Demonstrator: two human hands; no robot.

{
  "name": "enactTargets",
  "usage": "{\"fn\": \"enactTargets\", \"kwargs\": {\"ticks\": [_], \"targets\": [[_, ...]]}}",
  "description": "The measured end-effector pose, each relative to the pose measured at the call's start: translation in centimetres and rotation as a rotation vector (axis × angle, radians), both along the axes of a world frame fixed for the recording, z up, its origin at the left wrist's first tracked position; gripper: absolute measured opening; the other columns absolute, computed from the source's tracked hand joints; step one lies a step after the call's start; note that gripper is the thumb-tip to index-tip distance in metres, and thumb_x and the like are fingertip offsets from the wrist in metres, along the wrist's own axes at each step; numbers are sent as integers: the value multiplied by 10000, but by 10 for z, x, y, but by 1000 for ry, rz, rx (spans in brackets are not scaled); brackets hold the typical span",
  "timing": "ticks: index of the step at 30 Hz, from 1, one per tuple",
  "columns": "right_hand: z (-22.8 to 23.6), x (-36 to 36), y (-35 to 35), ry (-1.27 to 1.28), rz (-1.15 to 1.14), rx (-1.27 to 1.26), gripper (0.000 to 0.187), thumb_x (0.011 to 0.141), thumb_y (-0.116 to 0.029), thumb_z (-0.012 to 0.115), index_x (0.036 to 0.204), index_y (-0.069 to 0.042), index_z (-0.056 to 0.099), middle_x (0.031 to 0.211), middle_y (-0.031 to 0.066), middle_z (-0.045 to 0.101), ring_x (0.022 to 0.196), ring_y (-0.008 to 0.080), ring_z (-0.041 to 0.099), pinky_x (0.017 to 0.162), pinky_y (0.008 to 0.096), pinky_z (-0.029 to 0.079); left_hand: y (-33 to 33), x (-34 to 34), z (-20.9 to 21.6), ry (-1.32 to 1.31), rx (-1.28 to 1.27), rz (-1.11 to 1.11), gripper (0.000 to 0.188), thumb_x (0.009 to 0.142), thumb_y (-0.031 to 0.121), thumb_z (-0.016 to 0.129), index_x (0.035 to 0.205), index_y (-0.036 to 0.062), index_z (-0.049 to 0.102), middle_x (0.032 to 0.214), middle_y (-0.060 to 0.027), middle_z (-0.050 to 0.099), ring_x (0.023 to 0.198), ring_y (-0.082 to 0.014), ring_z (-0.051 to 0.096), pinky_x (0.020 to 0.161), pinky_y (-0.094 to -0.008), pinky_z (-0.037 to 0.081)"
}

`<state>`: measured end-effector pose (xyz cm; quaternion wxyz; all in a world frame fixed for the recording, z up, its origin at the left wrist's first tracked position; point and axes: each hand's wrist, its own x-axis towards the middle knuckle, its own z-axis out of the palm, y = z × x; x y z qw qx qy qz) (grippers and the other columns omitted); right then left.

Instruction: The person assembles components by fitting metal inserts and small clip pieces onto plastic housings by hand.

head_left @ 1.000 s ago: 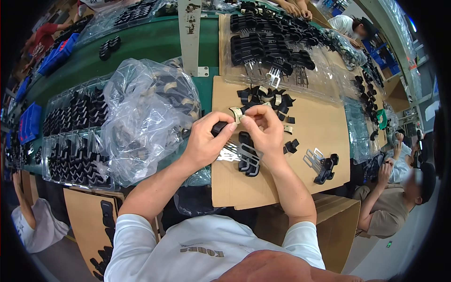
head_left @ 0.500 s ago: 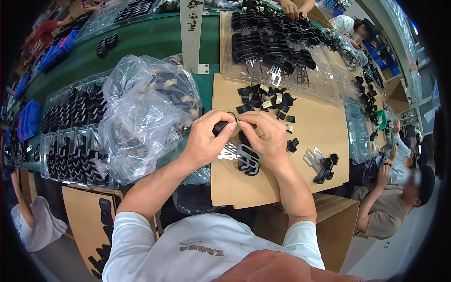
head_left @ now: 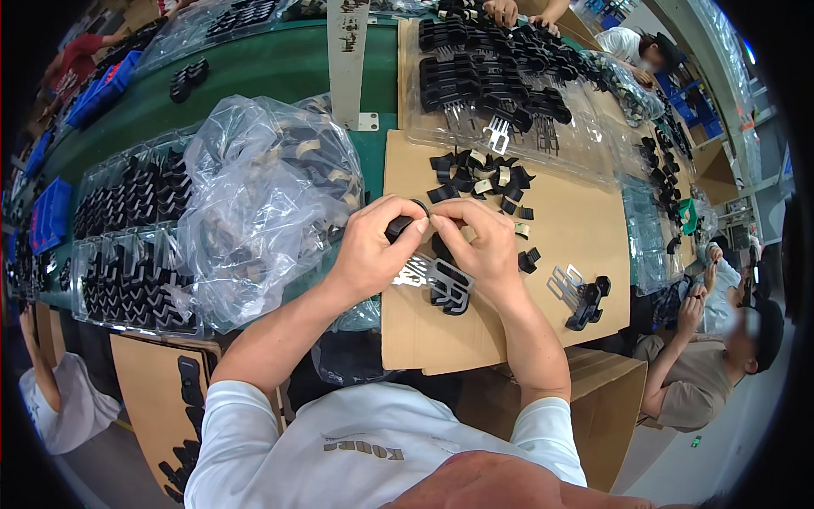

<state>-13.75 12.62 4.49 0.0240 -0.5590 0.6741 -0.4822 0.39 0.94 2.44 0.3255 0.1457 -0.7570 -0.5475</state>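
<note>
Head view. Both bare hands meet over a brown cardboard sheet (head_left: 551,331) on the green tabletop (head_left: 246,76). Left hand (head_left: 371,248): fingers closed in a narrow pinch on a small curved black strip (head_left: 424,205), its arc showing just above the fingertips; a dark block (head_left: 397,227) also sits between thumb and curled fingers. Right hand (head_left: 485,244): thumb and forefinger nearly together at the strip's right side; cannot tell whether they grip it or only touch it.

Below the hands, on the cardboard, a black clip with metal prongs (head_left: 449,295), partly hidden. A second pronged clip (head_left: 587,304) lies to the right, well apart. Beyond the hands, a loose pile of curved black pieces (head_left: 479,180), some bearing pale patches. Farther still, a clear plastic tray (head_left: 585,161) heaped with black pronged clips.

Left of the hands: a crumpled clear bag (head_left: 254,229) with patched black pieces inside; left of that, clear trays of black parts (head_left: 136,280) in rows. Far side, a co-worker's hand (head_left: 502,12) near the heaped clips. Near right, an open cardboard box (head_left: 598,416).
</note>
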Motion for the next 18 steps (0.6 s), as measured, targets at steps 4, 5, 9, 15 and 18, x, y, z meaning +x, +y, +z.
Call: {"fn": "enactTargets", "kwargs": {"ticks": [4,5,9,15,18], "targets": [[0,1,2,16,-10,16,59,828,40,720,865,6,689,787,52,680,615,155,554,554,274,440,1,-1,-3,34,-13,3,62,905,12,661,963,-2,679,889,-66,671,764,-164,568,720,-278,467],[-1,1,2,20,-14,22,57,831,42,715,860,4,684,781,51,674,615,153,551,555,273,439,1,-1,-4,44,-18,4,63,904,12,661,963,-2,679,887,-67,672,764,-165,569,721,-277,467],[-3,2,2,36,-29,37,63,826,42,713,848,1,670,762,45,656,606,152,542,549,275,433,-1,-2,-5,38,-28,-14,62,900,11,663,958,-2,680,885,-67,672,765,-163,569,720,-275,465],[-7,4,0,41,-49,4,70,815,37,710,844,-4,662,748,42,641,588,153,521,536,280,420,0,-1,-3,24,-24,-23,59,890,4,662,946,-2,680,886,-66,672,768,-163,569,718,-272,461],[-8,4,-1,53,-54,-3,77,811,38,707,846,-7,656,741,40,635,582,153,515,531,282,417,0,-1,-3,28,-33,-22,58,886,2,659,941,-1,680,882,-64,671,761,-162,567,715,-273,460]]}}
